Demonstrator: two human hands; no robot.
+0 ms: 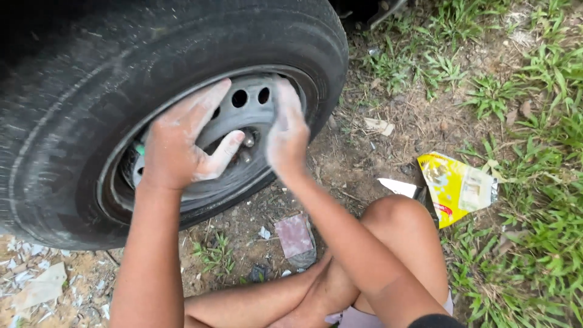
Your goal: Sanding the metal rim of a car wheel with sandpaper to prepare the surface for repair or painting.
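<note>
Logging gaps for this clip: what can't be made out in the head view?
- Wheel hub: mostly covered by the left hand; the lug nuts are barely visible.
- Right hand: motion-blurred, so finger pose and contact with the rim are unclear.
- Tyre: cut off by the top and left edges.
- Yellow packet: contents cannot be told.
- Vehicle body: dark, out of frame.

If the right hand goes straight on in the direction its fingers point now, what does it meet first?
Probably the steel wheel rim. The right hand, pale with dust and a little blurred, points its fingers up toward the rim near the round holes. Depth is unclear, so they may already touch it.
</note>
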